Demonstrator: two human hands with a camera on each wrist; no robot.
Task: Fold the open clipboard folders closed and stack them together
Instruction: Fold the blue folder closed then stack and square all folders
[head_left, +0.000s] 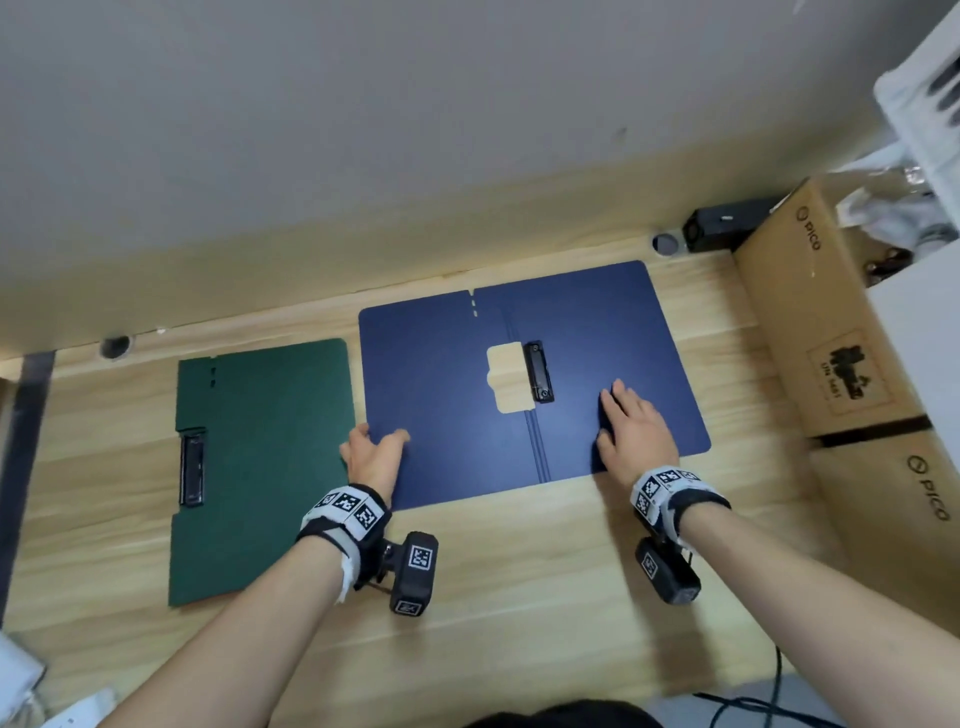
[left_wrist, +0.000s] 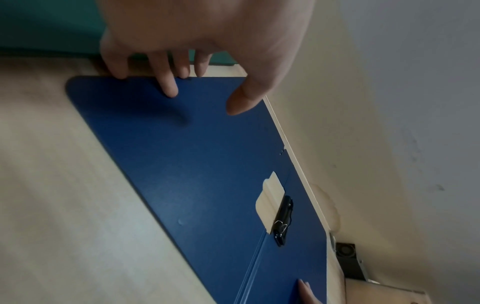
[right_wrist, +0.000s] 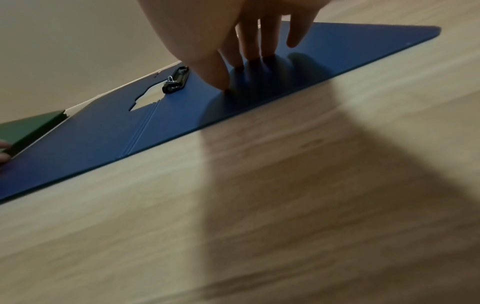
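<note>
A blue clipboard folder (head_left: 441, 395) (left_wrist: 182, 164) (right_wrist: 103, 133) lies open and flat on the wooden table (head_left: 519, 571), its black clip (head_left: 538, 371) (left_wrist: 284, 220) (right_wrist: 175, 80) beside the centre fold. My left hand (head_left: 379, 441) (left_wrist: 205, 96) sits at its left edge, fingertips touching that edge and thumb over the cover. The right hand (head_left: 628, 421) (right_wrist: 246, 51) presses flat on the right half with straight fingers. A green folder (head_left: 260, 467) (left_wrist: 39, 24) (right_wrist: 26, 127) lies closed just to the left, its clip (head_left: 191, 467) facing up.
Cardboard boxes (head_left: 810, 322) line the table's right side. A black device (head_left: 724, 223) and a cable hole (head_left: 665, 242) sit at the back by the wall. Another hole (head_left: 115, 345) is at the back left. A black cable (head_left: 779, 696) hangs at the near right.
</note>
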